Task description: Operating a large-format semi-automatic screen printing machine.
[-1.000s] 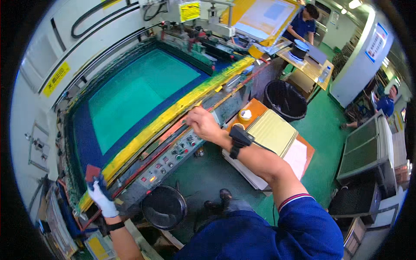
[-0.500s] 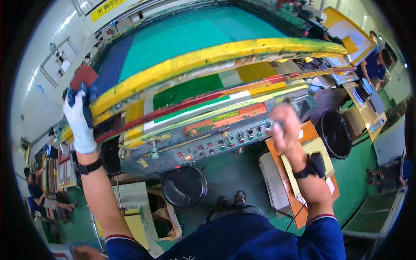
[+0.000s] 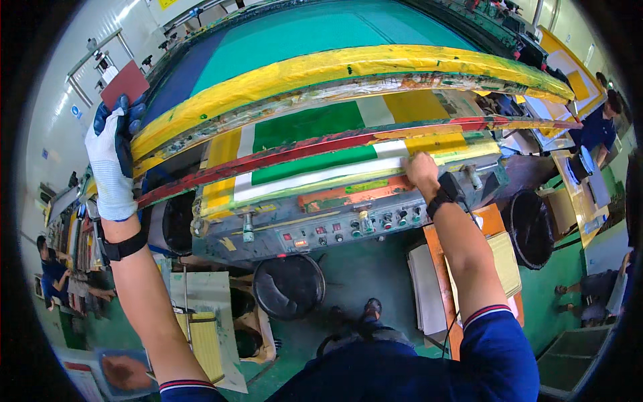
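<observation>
Gloved left hand grips a red card.
Right hand, fingers curled, at the machine's edge; cannot tell if gripping.

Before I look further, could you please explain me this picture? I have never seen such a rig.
There is no robot here: a person works with two hands. The wide picture comes from a camera on the person's head, looking down, so straight edges look bent. The gloved left hand holds a flat dark red piece. The bare right hand is at the front of the machine's bed; I cannot tell if it grips anything. On the bed is a green area bordered in white and yellow. A red bar crosses above it, and a control panel faces the person.
</observation>
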`<state>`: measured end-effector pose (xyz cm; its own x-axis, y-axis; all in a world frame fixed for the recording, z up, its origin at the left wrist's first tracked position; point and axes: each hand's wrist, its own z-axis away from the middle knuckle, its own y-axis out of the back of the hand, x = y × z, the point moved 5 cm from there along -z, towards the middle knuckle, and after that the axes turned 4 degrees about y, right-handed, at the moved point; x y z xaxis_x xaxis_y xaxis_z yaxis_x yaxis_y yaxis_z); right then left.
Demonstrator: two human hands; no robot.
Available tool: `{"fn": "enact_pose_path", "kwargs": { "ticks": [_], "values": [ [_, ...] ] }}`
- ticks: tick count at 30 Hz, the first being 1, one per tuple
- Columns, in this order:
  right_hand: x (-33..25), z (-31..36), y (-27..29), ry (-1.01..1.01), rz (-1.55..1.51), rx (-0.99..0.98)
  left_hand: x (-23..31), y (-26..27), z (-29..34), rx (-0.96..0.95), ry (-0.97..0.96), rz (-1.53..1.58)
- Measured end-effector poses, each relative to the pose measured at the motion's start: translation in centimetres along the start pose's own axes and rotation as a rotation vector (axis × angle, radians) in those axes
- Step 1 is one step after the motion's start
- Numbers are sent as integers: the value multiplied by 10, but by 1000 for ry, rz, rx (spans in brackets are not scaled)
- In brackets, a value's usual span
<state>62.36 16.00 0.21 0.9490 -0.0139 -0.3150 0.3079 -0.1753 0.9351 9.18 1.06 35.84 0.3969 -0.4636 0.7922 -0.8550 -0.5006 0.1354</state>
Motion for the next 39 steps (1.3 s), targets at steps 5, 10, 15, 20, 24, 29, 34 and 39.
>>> {"fn": "enact_pose_path", "kwargs": {
  "ticks": [5, 10, 15, 20, 24, 29, 34, 39],
  "values": [
    [-26, -11, 1, 123, 277, -215, -3, 1, 4, 47, 48, 55],
    [-19, -8, 5, -62, 69, -187, -4, 6, 2, 40, 31, 96],
    [15, -23, -22, -256, -56, -108, -6, 3, 0, 17, 7, 94],
    [25, -33, -40, -316, -21, -137, -3, 1, 5, -26, -25, 108],
    [46, -65, -36, -46, 130, -52, 3, -3, 11, 34, -3, 7],
    [23, -71, -4, -97, -92, -65, 2, -1, 12, 63, 5, 24],
    [36, -80, -31, -327, -686, -23, 2, 1, 9, 28, -28, 29],
    [39, -63, -33, -309, -874, -58, 3, -8, 14, 29, 9, 14]
  ]
}}
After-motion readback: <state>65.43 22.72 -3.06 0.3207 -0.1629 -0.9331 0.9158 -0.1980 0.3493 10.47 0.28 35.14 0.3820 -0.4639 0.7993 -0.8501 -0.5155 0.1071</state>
